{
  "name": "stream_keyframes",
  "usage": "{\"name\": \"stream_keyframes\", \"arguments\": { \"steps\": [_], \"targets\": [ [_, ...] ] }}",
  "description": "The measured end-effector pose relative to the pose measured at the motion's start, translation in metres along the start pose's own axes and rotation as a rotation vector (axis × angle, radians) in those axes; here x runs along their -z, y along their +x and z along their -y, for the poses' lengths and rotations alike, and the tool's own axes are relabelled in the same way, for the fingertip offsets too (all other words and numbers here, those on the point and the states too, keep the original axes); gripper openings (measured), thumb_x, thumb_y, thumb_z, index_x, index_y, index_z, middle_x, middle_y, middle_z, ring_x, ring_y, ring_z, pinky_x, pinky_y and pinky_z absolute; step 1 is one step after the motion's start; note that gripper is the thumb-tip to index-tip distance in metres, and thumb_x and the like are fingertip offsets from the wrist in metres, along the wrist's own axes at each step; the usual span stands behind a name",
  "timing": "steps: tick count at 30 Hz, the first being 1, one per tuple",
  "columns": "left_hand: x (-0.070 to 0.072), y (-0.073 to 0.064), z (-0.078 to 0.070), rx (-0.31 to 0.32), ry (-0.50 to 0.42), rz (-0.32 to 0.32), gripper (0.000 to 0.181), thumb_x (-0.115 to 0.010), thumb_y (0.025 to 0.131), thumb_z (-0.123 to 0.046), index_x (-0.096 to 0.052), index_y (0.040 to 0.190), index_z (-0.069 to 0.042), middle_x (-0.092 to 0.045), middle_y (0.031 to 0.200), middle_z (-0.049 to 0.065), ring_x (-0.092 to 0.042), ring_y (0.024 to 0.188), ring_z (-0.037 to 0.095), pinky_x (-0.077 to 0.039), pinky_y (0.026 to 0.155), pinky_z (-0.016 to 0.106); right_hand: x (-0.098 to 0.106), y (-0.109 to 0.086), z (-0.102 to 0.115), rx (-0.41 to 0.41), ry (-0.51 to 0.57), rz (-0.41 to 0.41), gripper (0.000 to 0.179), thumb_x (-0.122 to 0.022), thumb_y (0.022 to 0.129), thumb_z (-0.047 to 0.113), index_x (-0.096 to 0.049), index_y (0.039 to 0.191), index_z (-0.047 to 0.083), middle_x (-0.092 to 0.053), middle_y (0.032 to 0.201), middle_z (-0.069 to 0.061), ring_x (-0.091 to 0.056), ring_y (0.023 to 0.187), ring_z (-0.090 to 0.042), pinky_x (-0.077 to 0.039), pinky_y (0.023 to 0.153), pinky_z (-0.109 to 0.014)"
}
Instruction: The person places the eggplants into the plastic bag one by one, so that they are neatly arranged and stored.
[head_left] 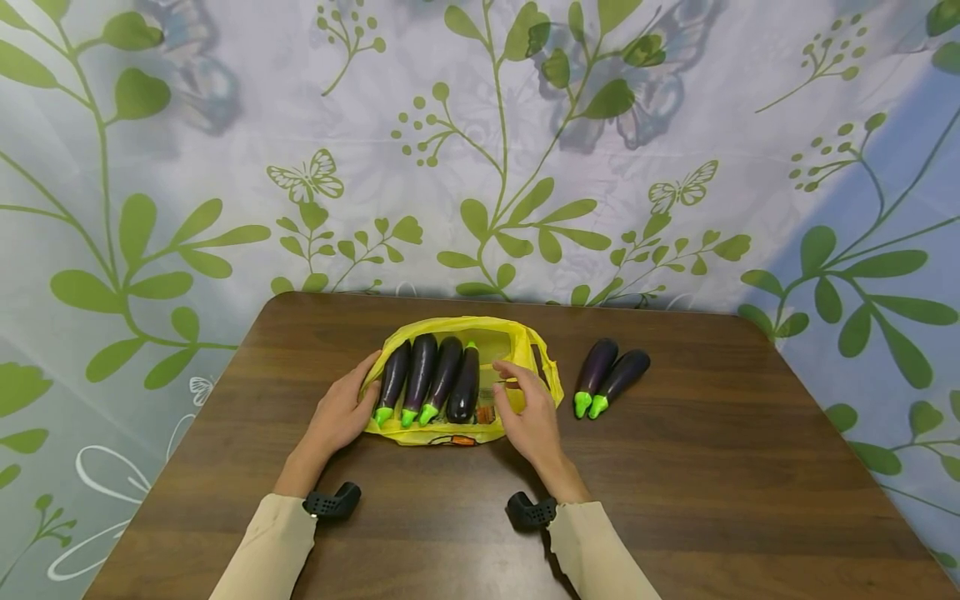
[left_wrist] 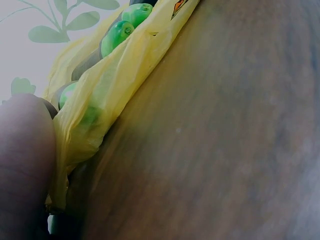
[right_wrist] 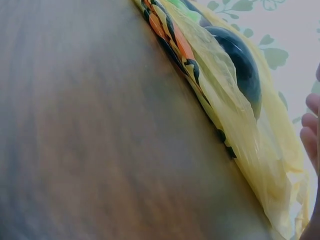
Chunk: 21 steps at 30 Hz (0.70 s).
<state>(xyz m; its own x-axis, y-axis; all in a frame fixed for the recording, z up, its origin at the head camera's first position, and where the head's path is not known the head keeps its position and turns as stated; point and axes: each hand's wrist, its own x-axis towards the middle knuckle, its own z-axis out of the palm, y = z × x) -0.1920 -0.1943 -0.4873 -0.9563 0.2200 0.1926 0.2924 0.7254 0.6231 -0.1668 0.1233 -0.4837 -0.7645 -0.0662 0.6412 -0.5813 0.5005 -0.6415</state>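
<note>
A yellow plastic bag lies on the table with its mouth spread wide. Inside it, several dark purple eggplants with bright green caps lie side by side; one has its cap pointing away from me. My left hand rests along the bag's left edge, fingers extended, beside the leftmost eggplant. Over the right part of the bag's mouth is my right hand, fingers and thumb apart with nothing seen between them. In the right wrist view, its fingertips show beside the bag's yellow side.
Two more eggplants lie together on the brown wooden table, right of the bag, caps toward me. A leaf-patterned cloth hangs behind the table's far edge. Black devices are strapped to both wrists.
</note>
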Motion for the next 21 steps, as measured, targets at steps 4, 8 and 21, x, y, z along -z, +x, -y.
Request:
{"name": "stream_keyframes", "arguments": {
  "steps": [4, 8, 21],
  "targets": [
    [0.0004, 0.0001, -0.0002, -0.006, 0.0, -0.002, 0.056, -0.045, 0.109, -0.026, -0.032, 0.163, -0.015, -0.047, 0.157, 0.019, -0.049, 0.14, 0.044, -0.04, 0.11, 0.066, 0.0009, 0.0007, -0.0009, 0.032, -0.004, -0.054, 0.035, -0.068, 0.096, 0.006, -0.067, 0.131, 0.005, -0.072, 0.123, -0.008, -0.067, 0.108, -0.025, -0.058, 0.09, -0.036],
    [0.0005, 0.0002, -0.0002, -0.009, -0.002, -0.001, 0.057, -0.046, 0.109, -0.025, -0.032, 0.163, -0.015, -0.047, 0.157, 0.019, -0.049, 0.14, 0.044, -0.04, 0.111, 0.065, 0.0016, 0.0017, -0.0029, 0.05, 0.014, -0.095, 0.034, -0.068, 0.096, 0.004, -0.068, 0.13, 0.004, -0.073, 0.122, -0.008, -0.067, 0.107, -0.025, -0.057, 0.09, -0.029],
    [0.001, -0.0013, -0.0016, 0.002, -0.007, 0.009, 0.058, -0.047, 0.109, -0.025, -0.031, 0.163, -0.015, -0.045, 0.159, 0.019, -0.046, 0.142, 0.044, -0.038, 0.112, 0.066, 0.0054, 0.0041, -0.004, 0.069, 0.008, -0.206, 0.032, -0.068, 0.093, -0.004, -0.07, 0.124, 0.002, -0.075, 0.111, -0.012, -0.07, 0.095, -0.027, -0.054, 0.086, -0.018]
  ]
}}
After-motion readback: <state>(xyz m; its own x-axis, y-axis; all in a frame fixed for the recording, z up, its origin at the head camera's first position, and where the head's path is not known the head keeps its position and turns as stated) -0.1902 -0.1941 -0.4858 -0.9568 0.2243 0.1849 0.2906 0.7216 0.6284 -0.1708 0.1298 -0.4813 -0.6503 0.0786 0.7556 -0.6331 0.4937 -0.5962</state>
